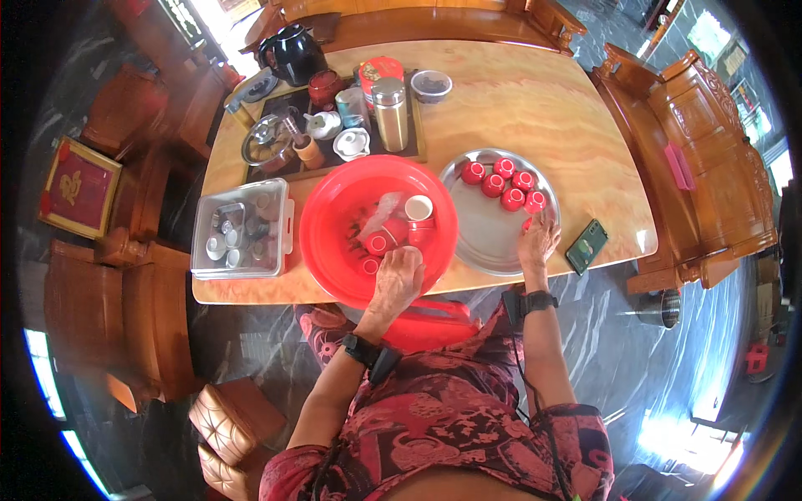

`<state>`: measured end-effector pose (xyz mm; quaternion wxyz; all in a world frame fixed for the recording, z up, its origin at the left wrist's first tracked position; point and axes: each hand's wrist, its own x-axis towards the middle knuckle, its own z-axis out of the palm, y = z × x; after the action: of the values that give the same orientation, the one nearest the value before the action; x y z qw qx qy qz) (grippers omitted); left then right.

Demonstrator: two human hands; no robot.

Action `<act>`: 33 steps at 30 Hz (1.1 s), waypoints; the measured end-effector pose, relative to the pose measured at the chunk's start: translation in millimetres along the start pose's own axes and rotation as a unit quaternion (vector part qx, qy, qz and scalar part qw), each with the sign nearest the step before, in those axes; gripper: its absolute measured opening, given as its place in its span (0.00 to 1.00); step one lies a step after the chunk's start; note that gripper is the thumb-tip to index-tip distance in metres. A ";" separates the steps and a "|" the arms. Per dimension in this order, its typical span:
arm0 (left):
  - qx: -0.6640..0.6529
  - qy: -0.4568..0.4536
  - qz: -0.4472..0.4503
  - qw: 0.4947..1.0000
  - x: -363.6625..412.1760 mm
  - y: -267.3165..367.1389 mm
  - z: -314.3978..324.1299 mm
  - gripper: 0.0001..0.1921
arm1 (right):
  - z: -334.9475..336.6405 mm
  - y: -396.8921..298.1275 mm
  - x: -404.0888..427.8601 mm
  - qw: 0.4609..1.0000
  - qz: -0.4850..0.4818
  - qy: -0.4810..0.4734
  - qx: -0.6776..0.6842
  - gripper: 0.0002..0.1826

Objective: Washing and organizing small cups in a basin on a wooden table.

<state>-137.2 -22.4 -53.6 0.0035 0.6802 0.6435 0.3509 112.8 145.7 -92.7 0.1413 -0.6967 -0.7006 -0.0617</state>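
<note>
A red plastic basin [326, 219] stands at the table's near edge, with several red cups [380, 242] and a clear plastic piece [383, 213] inside. My left hand [401, 278] reaches over its near rim, fingers around a cup [411, 252] that it largely hides. To the right, a round metal tray [482, 241] carries several upside-down red cups [513, 199] in a cluster. My right hand [539, 241] is at the tray's right side, its fingers on one more red cup [527, 223], mostly covered by them.
A lidded clear plastic box [241, 266] of small cups stands left of the basin. Behind are a tea tray [416, 134] with a steel flask [390, 116], teaware and jars, a black kettle [293, 55] and a small plastic tub [432, 86]. A phone [587, 247] lies right of the metal tray.
</note>
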 end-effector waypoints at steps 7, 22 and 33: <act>-0.010 -0.005 -0.020 1.000 -1.8 -1.7 1.5 0.12 | -4.0 -7.1 -9.6 0.996 -0.005 -0.042 0.078 0.28; -0.038 0.046 -0.102 0.993 -2.4 0.5 -5.1 0.29 | -84.2 -131.4 -69.0 0.864 -0.304 -0.006 0.401 0.26; 0.006 0.013 -0.059 0.998 -3.4 -0.7 -0.2 0.17 | -72.0 -132.9 -81.4 0.882 -0.324 -0.008 0.342 0.23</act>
<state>-137.6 -25.4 -55.4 0.0118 0.6364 0.6847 0.3550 -12.0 44.3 -32.6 0.3375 -0.3400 -0.8657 0.1452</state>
